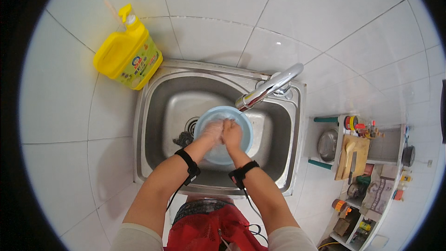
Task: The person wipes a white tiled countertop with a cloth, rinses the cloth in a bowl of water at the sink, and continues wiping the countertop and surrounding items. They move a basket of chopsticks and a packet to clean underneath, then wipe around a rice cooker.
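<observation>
A light blue plastic basin (248, 146) with water in it stands inside the stainless steel sink (177, 103). Both hands are together over its middle, below the chrome faucet (266, 89). My left hand (213, 130) is blurred and meets my right hand (232, 134) at the fingers. Whether anything small is held between them is hidden. Splashing water blurs the basin's far side. Left of the basin, a dark mesh scourer (183, 140) lies beside the drain (191, 124). Each forearm wears a black strap with a small cabled device.
A yellow jug of dish soap (129, 54) with a pump stands at the sink's back left corner. Tiled walls (209, 38) rise behind and left. At right, a shelf unit carries a cutting board (362, 150), a knife (352, 167), a wooden spoon (347, 153), bottles and a metal bowl (327, 145).
</observation>
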Tool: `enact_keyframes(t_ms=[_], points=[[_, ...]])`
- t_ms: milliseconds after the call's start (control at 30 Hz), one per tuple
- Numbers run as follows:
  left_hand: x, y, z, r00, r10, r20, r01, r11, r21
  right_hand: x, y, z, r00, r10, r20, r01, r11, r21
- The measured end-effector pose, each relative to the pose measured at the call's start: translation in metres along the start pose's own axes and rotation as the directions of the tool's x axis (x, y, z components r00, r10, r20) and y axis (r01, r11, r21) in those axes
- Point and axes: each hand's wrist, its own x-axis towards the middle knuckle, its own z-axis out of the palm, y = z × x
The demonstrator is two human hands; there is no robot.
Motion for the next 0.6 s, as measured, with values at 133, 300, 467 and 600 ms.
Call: enact_keyframes(t_ms=[133,300,467,600], points=[[-0.01,0.009,-0.003,0.994,0.09,0.068,-0.084,0.993,-0.086,0.001,-0.006,-0.004,0.996,-0.037,0.078,0.044,0.996,-0.084],[-0.007,0.005,-0.003,0.924,0.363,0.117,-0.365,0.752,0.549,0.001,-0.011,-0.007,1.0,0.02,0.01,-0.02,1.0,0.012],[-0.01,0.011,-0.003,0.958,0.215,0.192,-0.28,0.849,0.448,0.001,-0.015,-0.01,0.999,0.021,0.033,-0.023,0.998,0.056],[-0.01,0.012,-0.001,0.996,0.024,0.082,-0.021,0.999,-0.044,0.003,-0.019,-0.016,0.998,0.029,0.062,-0.033,0.998,0.061]])
